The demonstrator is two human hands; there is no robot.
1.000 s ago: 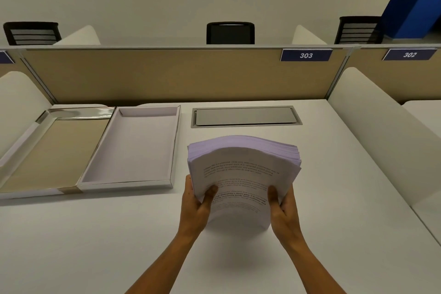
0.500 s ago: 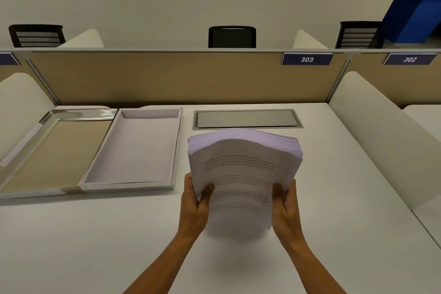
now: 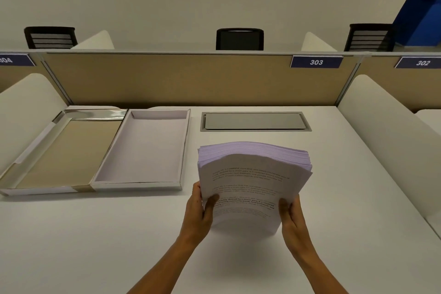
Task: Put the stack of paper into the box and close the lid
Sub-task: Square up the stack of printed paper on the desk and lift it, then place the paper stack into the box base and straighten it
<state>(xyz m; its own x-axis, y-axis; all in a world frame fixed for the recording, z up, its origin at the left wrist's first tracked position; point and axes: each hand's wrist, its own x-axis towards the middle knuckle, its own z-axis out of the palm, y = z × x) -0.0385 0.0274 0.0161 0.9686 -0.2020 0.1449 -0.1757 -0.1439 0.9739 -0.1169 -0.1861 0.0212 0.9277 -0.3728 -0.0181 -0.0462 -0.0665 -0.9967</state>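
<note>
A thick stack of printed white paper (image 3: 253,181) stands nearly on edge above the desk, bowed at its top. My left hand (image 3: 199,212) grips its lower left side and my right hand (image 3: 292,217) grips its lower right side, thumbs on the front sheet. To the left lies the shallow box (image 3: 140,185), open and empty, white inside with a silver rim. Its lid (image 3: 38,150) lies flat beside it on the far left, joined along the shared edge, with a tan inner face.
A grey metal cable hatch (image 3: 255,122) is set into the white desk (image 3: 95,241) behind the stack. A tan partition (image 3: 191,79) closes the back. White curved dividers (image 3: 386,141) stand at both sides. Black chairs show beyond.
The stack has stayed in both hands at about the same spot; its top edge has bowed a little more. The view has tilted slightly, so the desk sits lower in frame.
</note>
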